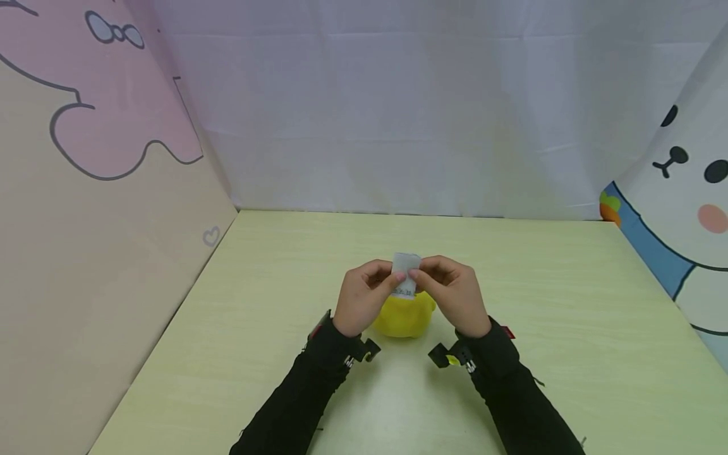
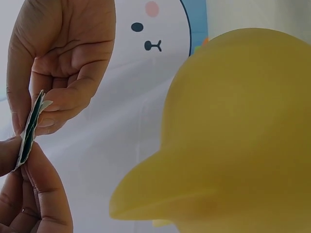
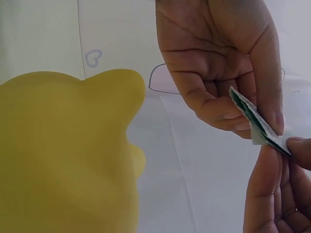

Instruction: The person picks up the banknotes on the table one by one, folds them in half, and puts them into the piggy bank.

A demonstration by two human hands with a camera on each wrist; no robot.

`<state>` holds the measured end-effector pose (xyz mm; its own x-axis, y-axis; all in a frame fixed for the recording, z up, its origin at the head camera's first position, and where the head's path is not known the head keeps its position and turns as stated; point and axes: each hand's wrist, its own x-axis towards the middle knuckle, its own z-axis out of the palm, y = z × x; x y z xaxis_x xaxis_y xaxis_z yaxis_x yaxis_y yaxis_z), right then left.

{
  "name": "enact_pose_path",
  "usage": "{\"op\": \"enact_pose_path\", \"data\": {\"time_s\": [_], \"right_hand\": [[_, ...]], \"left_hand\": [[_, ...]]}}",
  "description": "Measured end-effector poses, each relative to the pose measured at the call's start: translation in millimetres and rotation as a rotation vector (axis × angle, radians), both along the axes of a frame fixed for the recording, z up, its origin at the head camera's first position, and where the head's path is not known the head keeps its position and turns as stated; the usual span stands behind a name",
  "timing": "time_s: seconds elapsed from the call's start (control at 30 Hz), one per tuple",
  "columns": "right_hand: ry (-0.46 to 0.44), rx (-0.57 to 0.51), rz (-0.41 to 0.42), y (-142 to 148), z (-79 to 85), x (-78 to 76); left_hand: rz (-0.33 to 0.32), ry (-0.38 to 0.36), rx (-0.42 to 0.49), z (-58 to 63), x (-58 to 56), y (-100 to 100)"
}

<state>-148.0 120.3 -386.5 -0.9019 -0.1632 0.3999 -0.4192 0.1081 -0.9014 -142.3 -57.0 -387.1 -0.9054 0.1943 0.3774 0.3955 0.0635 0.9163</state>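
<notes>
In the head view, a small folded piece of white paper (image 1: 405, 265) is held up over the table, with faint dark print along its lower edge. My left hand (image 1: 361, 296) pinches its left side between thumb and fingers; my right hand (image 1: 453, 292) pinches the right side the same way. Green layers show along the open edge of the folded paper (image 2: 30, 131) in the left wrist view. Below and behind it sits a smooth, rounded yellow object (image 1: 402, 318), partly hidden by the paper and hands. A pointed, beak-like bulge (image 2: 146, 191) sticks out from the object.
The pale wooden tabletop (image 1: 256, 284) spreads around the hands. A white cloth (image 1: 364, 114) hangs along its back edge. Printed cartoon panels stand at both sides, a pink figure (image 1: 125, 107) on the left and a white bear (image 1: 677, 208) on the right.
</notes>
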Motion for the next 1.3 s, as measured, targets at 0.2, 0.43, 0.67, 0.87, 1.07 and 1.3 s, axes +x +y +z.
{"op": "enact_pose_path", "data": {"time_s": [0.2,0.43,0.67,0.87,1.07,1.3], "right_hand": [[0.003,0.011,-0.007,-0.3,0.5,0.1],[-0.007,0.023,-0.041,1.7,3.8,-0.3],[-0.032,0.02,-0.061,4.7,4.9,-2.4],[-0.035,0.024,-0.067,4.9,4.4,-3.3],[-0.043,0.018,-0.066,4.2,4.8,-3.4],[-0.047,0.01,-0.063,3.8,5.9,-2.6]], "left_hand": [[-0.019,0.003,0.001,-0.2,-0.9,-0.9],[-0.011,-0.022,0.001,2.6,-1.7,-4.4],[-0.016,-0.027,0.034,0.9,-5.6,-7.8],[-0.04,-0.034,0.039,0.8,-6.6,-8.7],[-0.069,-0.035,0.06,0.0,-6.9,-8.5],[-0.078,-0.049,0.068,0.5,-6.2,-7.7]]}}
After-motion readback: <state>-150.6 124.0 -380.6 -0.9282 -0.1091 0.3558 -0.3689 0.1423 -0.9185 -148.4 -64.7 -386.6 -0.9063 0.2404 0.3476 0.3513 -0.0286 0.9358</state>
